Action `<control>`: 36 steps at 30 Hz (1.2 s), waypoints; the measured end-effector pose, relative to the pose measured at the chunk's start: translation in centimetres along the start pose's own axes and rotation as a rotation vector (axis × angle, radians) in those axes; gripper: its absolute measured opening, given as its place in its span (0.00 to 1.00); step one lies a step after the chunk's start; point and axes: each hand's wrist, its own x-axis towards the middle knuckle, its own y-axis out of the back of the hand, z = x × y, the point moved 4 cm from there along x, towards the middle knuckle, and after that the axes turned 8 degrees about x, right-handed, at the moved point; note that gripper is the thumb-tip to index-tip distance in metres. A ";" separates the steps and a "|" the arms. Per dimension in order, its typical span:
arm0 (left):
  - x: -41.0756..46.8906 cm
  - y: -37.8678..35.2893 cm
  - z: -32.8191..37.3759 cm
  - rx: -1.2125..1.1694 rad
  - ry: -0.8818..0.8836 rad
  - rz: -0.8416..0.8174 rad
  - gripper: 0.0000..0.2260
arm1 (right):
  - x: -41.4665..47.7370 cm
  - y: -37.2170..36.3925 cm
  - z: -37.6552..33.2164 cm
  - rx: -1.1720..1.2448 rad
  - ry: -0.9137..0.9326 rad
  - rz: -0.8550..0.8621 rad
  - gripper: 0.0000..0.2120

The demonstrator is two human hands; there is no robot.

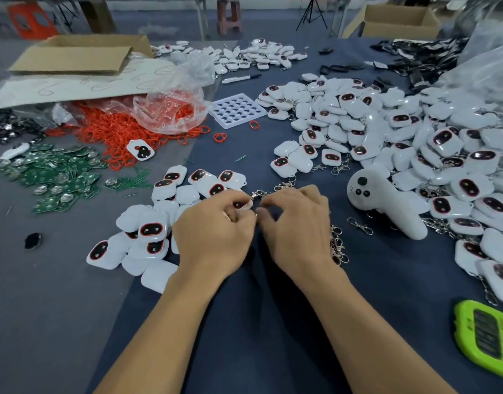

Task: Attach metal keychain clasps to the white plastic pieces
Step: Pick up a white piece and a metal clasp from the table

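In the head view, your left hand (216,234) curls its fingers round a white plastic piece (242,204), its glossy dark, red-rimmed face up, held between both hands. The metal clasp (258,193) lies at its right edge, long axis pointing rightward. Your right hand (297,223), the nearer one, pinches it.

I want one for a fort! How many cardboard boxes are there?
2: left cardboard box far back left, right cardboard box far back right. Others may be hidden.
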 end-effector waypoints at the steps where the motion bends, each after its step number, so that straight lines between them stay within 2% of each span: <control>1: 0.2 0.2 -0.3 -0.090 0.024 0.027 0.11 | -0.1 -0.7 -0.2 -0.097 0.014 -0.077 0.06; 4: -0.1 0.5 -0.3 -0.308 -0.005 -0.016 0.16 | -0.1 -1.3 -0.1 -0.104 0.011 -0.147 0.05; 7: -0.5 0.0 0.0 -0.284 -0.033 -0.070 0.20 | -0.2 -0.3 0.3 0.110 0.034 -0.111 0.05; 12: -0.6 -0.8 0.0 -0.348 0.001 -0.063 0.14 | -0.8 1.0 0.5 0.403 -0.062 -0.002 0.09; 17: -0.8 -1.3 0.4 -0.505 -0.007 -0.117 0.06 | -1.8 1.4 0.3 0.575 -0.077 -0.097 0.16; 21: -1.1 -1.5 1.0 -0.354 -0.140 -0.152 0.08 | -1.7 1.7 0.8 0.601 -0.149 -0.010 0.12; 25: -1.0 -1.6 0.7 -0.238 -0.091 -0.119 0.11 | -1.1 2.0 1.5 0.639 -0.177 0.029 0.08; 28: -1.5 -1.5 1.1 0.067 -0.184 -0.076 0.15 | -0.6 2.7 2.2 0.726 -0.201 0.141 0.06; 30: -1.6 -2.0 1.6 0.250 -0.285 -0.104 0.12 | -0.2 3.2 2.9 0.842 -0.258 0.212 0.06; 32: -1.4 -2.5 1.7 0.288 -0.354 -0.145 0.08 | -0.1 3.2 3.4 0.941 -0.335 0.220 0.05; 36: -0.6 -2.7 1.3 0.286 -0.313 -0.191 0.03 | -0.3 2.6 3.0 1.072 -0.376 0.135 0.08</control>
